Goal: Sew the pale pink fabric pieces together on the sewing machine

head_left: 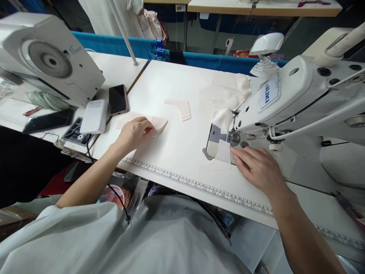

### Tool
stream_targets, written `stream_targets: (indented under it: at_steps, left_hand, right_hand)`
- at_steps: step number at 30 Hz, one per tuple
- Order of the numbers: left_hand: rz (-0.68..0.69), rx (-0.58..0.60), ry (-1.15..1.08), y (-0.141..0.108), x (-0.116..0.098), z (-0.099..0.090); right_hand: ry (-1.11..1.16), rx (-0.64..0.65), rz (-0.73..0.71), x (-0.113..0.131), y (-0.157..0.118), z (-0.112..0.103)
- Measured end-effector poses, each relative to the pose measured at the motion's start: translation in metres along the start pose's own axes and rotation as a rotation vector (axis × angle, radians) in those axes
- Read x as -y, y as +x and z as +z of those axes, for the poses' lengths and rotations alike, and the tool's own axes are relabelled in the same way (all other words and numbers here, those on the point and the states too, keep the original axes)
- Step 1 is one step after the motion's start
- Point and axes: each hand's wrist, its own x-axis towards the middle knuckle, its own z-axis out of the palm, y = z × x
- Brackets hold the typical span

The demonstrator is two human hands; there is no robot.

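My left hand (132,135) is closed, fingers curled over pale pink fabric pieces (160,123) lying on the table; its fingertips are partly hidden. My right hand (258,165) is at the white sewing machine (285,91), with thumb and forefinger together on the edge of a thin whitish fabric piece (224,151). That piece lies over the needle plate (213,147), just in front of the presser foot (234,137). Cream fabric (228,95) is bunched behind the needle area. Between my hands, apart from both, lies a curved pink fabric piece (184,109).
A ruler strip (188,182) runs along the table's front edge. On the left are a phone (118,99), a white power bank (94,116) with a dangling cable, and another machine (51,57). A thin pole (125,36) rises behind. Someone in white stands beyond the blue cloth (114,43).
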Motion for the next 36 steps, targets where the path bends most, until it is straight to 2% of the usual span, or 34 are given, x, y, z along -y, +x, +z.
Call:
stream_targets:
  at_steps: [4, 7, 9, 11, 12, 14, 16, 20, 23, 26, 29, 32, 34, 36]
  left_hand:
    - [-0.108, 0.02, -0.113, 0.004, -0.003, -0.01]
    - [-0.176, 0.072, -0.314, -0.002, -0.019, -0.016]
    - [-0.122, 0.133, -0.426, -0.011, -0.037, -0.012]
    - [0.035, 0.177, -0.465, -0.018, -0.054, -0.002]
    - [0.126, 0.161, -0.446, -0.02, -0.061, 0.004]
    - [0.272, 0.051, -0.356, -0.018, -0.072, 0.016]
    - [0.342, -0.008, -0.22, -0.01, -0.078, 0.023]
    - [0.308, 0.145, 0.052, 0.01, -0.084, 0.025]
    - [0.291, 0.233, 0.072, 0.016, -0.084, 0.025]
    - [0.335, 0.261, -0.088, 0.018, -0.081, 0.024]
    - [0.359, 0.306, -0.41, 0.019, -0.078, 0.019]
    - [0.333, 0.478, -0.718, 0.023, -0.084, 0.009]
    - [0.297, 0.624, -0.822, 0.028, -0.093, 0.004]
    - [0.277, 0.712, -0.864, 0.035, -0.105, 0.003]
  right_hand:
    - [-0.003, -0.007, 0.005, 0.0, 0.0, 0.001]
    - [-0.004, -0.005, 0.002, -0.001, 0.0, 0.001]
    - [0.0, 0.0, 0.0, -0.001, 0.0, 0.001]
    - [0.002, 0.005, 0.005, -0.001, 0.0, 0.001]
    - [0.002, 0.008, 0.009, 0.0, 0.0, 0.001]
    - [0.001, 0.012, 0.014, 0.0, -0.001, 0.001]
    - [0.006, 0.012, 0.015, 0.001, -0.001, 0.0]
    - [0.026, -0.009, 0.028, 0.0, -0.002, -0.002]
    - [0.068, -0.026, 0.065, 0.0, -0.002, -0.003]
    - [0.262, -0.032, 0.165, 0.007, 0.0, -0.008]
    - [0.657, 0.021, 0.267, 0.017, 0.003, -0.018]
    - [1.009, 0.188, 0.265, 0.028, 0.007, -0.029]
    - [1.134, 0.32, 0.276, 0.035, 0.009, -0.033]
    - [1.19, 0.42, 0.303, 0.04, 0.01, -0.034]
